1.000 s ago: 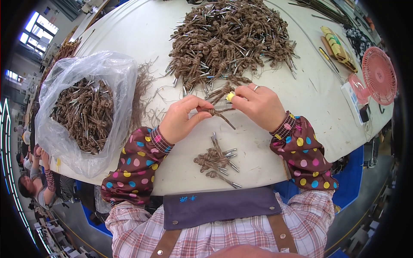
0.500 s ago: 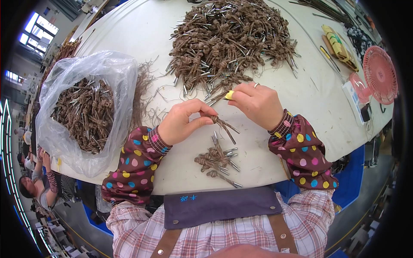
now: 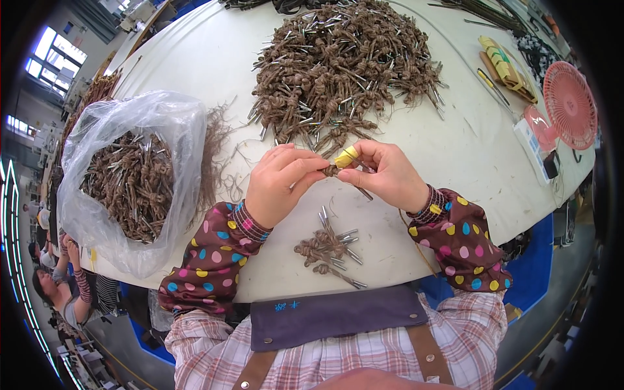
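Note:
A brown knotted cord point(image 3: 331, 171) with a metal-tipped end is pinched in the fingers of my left hand point(image 3: 281, 182). My right hand point(image 3: 385, 172) is closed beside it, its thumb against the cord. At the right fingertips is a small yellow piece point(image 3: 346, 156), right by the knot; its kind is unclear. Below both hands lies a small group of knotted cords point(image 3: 325, 247) with silver tips. Beyond them rises a big heap of the same cords point(image 3: 344, 71).
On the left stands a clear plastic bag point(image 3: 188, 123) of knotted cords, with loose brown threads point(image 3: 218, 146) beside it. A pink fan point(image 3: 569, 104), a yellow-wrapped bundle point(image 3: 504, 65) and a pen-like tool point(image 3: 492, 84) lie at the right. Another person point(image 3: 68, 292) is at far left.
My right hand has come down and towards my left hand, bringing the yellow piece to the knot. The left hand has shifted slightly, with its fingers now closer around the cord.

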`<action>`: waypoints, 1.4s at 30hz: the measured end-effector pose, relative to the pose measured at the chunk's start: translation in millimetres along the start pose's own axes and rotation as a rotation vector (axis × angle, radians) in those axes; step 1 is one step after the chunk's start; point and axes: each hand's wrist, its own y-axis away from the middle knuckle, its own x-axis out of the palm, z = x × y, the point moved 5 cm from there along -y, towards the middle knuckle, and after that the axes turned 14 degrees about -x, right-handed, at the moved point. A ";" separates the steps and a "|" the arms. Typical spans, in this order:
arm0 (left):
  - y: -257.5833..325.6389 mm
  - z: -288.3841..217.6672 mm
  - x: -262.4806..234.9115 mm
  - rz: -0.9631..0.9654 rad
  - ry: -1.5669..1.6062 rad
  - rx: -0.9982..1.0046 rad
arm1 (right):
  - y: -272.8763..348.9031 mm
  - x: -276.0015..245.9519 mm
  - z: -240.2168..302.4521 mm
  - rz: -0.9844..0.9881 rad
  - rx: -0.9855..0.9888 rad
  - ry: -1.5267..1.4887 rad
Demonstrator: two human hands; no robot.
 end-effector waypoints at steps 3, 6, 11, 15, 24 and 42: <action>0.8 -7.4 -3.7 -0.096 -0.125 0.137 | -0.4 1.2 -9.3 -0.058 -0.029 -0.086; 2.6 -9.3 -6.1 -0.105 -0.170 0.186 | 2.0 4.9 -9.4 -0.085 0.080 -0.236; 0.5 -1.4 -2.1 -0.053 -0.107 0.136 | 2.5 -0.5 -7.8 -0.124 0.112 -0.264; -0.7 21.1 -5.1 0.088 -0.245 0.051 | 4.4 -4.5 -11.8 -0.126 0.066 -0.258; -10.8 3.4 -30.7 0.037 -0.219 -0.136 | 1.9 -7.3 -16.4 -0.102 -0.109 -0.003; 5.0 4.6 2.0 0.189 0.403 -0.391 | 4.9 0.9 -13.1 -0.070 -0.187 0.079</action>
